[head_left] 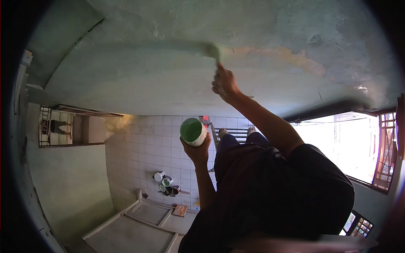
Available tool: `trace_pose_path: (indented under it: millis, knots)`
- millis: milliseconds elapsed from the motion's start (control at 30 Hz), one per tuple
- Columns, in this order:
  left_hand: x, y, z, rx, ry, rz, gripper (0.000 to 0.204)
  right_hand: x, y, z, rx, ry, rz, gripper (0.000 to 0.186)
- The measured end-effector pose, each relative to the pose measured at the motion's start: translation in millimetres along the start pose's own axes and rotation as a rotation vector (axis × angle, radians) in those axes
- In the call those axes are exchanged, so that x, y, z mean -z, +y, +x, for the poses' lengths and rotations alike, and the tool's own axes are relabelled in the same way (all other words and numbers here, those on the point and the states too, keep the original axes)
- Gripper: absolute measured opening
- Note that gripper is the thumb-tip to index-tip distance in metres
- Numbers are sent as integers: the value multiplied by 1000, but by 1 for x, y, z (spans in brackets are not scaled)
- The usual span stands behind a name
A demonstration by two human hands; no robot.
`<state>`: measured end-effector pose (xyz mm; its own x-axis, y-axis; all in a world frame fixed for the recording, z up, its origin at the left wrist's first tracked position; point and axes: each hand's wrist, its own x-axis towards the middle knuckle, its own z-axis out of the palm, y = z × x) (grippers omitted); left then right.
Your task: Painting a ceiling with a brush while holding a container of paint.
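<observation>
My left hand (198,152) is wrapped round a whitish paint can (204,137), its inside coated with green paint (192,130). The can is tilted so that I look into its mouth. Higher up, my right hand (226,84) grips the handle of a paintbrush (214,52). The brush head, smeared by motion, is at the pale green wall (168,80), and I cannot tell whether the bristles touch it. Around and to the right of the brush the wall has a peeling, tan patch (291,57) and rough grey areas.
My feet stand on a metal ladder (240,135) above a white tiled floor (141,156). Several cans (167,181) are grouped on the tiles, near a pale framed panel (145,223) and an orange-brown box (180,210). A bright window (354,143) is at the right; a person (57,126) shows beyond the left opening.
</observation>
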<state>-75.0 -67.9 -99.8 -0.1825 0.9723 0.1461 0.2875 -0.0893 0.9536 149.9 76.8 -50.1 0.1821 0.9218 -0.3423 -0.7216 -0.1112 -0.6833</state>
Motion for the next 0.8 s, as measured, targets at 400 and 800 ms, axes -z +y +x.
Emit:
trace_pose_path:
  millis: [400,800]
  knots:
    - [-16,1,2,-23,-63,11,86,-26,26,-27,183,336,-286,44]
    - [-5,-8,-2,11,17,23,83,-36,55,24,475,540,-364,54]
